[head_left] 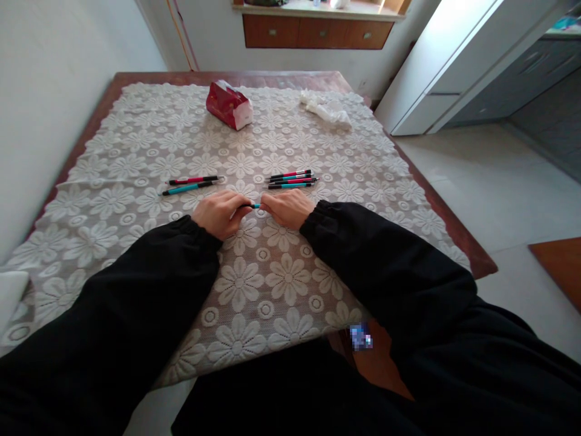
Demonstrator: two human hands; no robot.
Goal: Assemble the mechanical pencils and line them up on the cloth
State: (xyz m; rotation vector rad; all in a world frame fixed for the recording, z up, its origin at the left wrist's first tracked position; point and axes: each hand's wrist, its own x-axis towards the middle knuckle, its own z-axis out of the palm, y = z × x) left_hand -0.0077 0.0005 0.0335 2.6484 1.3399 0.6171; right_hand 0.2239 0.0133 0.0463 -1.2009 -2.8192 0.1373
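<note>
My left hand (221, 213) and my right hand (287, 209) meet over the lace tablecloth (272, 284), both closed around one teal pen (254, 206) of which only a short black and teal piece shows between them. Two pens, one red (193, 180) and one teal (188, 188), lie side by side beyond my left hand. A bundle of three pens (292, 179), red and teal, lies just beyond my right hand. Black sleeves cover both arms.
A red tissue pack (228, 105) sits at the far middle of the wooden table (472, 248), with crumpled white tissue (327, 109) to its right. A white wall runs along the left. Tiled floor and a white door lie to the right.
</note>
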